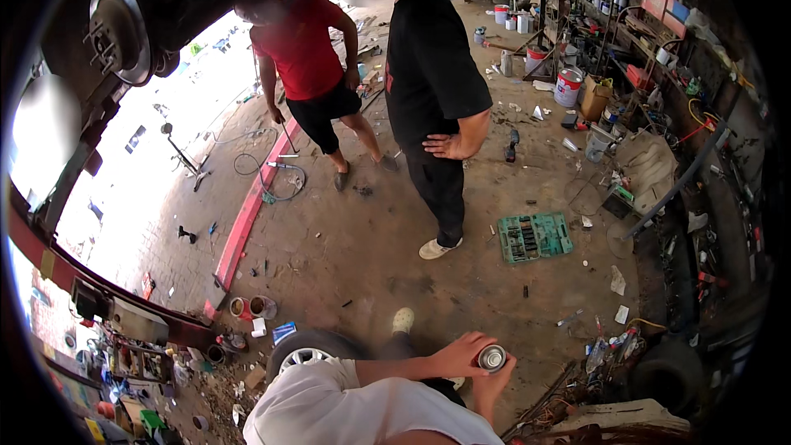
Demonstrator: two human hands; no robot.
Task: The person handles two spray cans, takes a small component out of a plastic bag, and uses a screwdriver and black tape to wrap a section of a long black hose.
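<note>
Both hands meet low in the frame: the left hand (pixel 461 356) and the right hand (pixel 488 379) are wrapped around a small metal can (pixel 492 357), held upright over the dirty floor (pixel 346 247). Beside it a tyre (pixel 309 350); farther off, a green socket tray (pixel 534 236) and two people standing.
</note>
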